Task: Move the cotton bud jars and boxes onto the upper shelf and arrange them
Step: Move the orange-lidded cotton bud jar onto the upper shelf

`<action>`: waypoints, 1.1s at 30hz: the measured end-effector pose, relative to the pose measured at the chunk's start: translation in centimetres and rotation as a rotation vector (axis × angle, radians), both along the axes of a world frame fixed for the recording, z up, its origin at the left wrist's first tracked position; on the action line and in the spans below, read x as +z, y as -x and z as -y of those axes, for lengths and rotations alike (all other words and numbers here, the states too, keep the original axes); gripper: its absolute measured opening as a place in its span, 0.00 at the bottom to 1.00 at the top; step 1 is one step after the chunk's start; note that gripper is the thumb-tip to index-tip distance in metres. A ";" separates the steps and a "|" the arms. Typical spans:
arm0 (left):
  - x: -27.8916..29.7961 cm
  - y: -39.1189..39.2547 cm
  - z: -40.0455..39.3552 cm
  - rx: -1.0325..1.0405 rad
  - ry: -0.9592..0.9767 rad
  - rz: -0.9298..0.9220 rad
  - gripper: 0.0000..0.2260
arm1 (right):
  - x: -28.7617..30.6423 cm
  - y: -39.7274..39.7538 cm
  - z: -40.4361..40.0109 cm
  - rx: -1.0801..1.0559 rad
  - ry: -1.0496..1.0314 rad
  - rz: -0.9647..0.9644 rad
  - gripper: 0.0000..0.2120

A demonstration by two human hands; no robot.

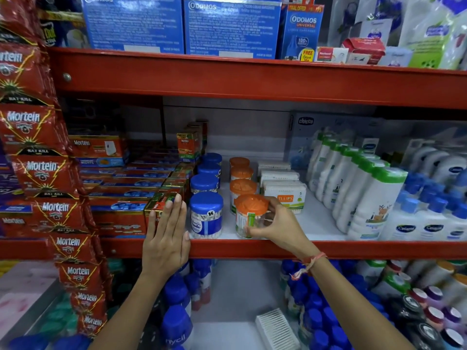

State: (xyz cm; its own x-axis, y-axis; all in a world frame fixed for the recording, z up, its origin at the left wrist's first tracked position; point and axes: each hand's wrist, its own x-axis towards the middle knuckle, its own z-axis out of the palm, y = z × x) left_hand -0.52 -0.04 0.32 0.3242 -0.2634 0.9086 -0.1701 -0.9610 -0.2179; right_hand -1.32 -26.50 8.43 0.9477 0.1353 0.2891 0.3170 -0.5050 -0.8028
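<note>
The right hand [271, 223] is covering the right side of the front clear plastic jar with the orange lid [249, 215], and its green label is blurring past reading. The rear blue-lidded cotton bud jars [211, 159] are hiding behind one another, only lids showing. The left hand [165, 233] is covering part of a red and gold carton [161, 200]. The white ridged box [276, 329] is running off the bottom edge.

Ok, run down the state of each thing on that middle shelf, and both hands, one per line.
Front orange-lid jar: upright, lid on, gripped by right hand.
Front blue-lid jar: upright, lid on, free.
Jars behind: upright, lidded, in two rows.
Tulips box: closed, front of its row.
Left hand: open, flat against the Mortein box.
</note>
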 end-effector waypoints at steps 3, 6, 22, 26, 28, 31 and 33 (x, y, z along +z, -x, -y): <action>-0.1 0.0 0.1 -0.005 0.012 0.005 0.28 | -0.1 0.1 -0.1 -0.024 0.074 0.041 0.32; -0.1 0.0 0.1 -0.002 0.012 0.010 0.27 | -0.1 0.3 0.0 -0.008 0.105 0.036 0.35; -0.1 -0.1 0.1 0.005 0.016 0.011 0.27 | -15.0 5.6 1.1 -0.042 0.384 0.471 0.03; -0.1 0.0 0.2 -0.002 0.025 0.025 0.27 | -19.9 4.7 3.3 -0.180 0.581 -0.114 0.17; -0.2 0.0 0.2 -0.007 0.028 0.029 0.27 | -21.5 4.5 3.8 -0.203 0.676 -0.326 0.21; -0.2 -0.1 0.2 -0.010 0.031 0.039 0.27 | -22.9 4.6 3.9 -0.225 0.734 -0.475 0.22; -0.2 -0.2 0.2 -0.017 0.039 0.036 0.26 | -23.7 4.5 3.8 -0.243 0.752 -0.517 0.24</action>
State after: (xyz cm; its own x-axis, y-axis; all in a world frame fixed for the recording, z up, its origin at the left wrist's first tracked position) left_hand -0.35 -0.27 0.07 0.2869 -0.2329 0.9292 -0.1789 -0.9660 -0.1869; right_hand -5.81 -30.31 -15.27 0.9608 -0.1030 -0.2574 -0.1694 -0.9531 -0.2508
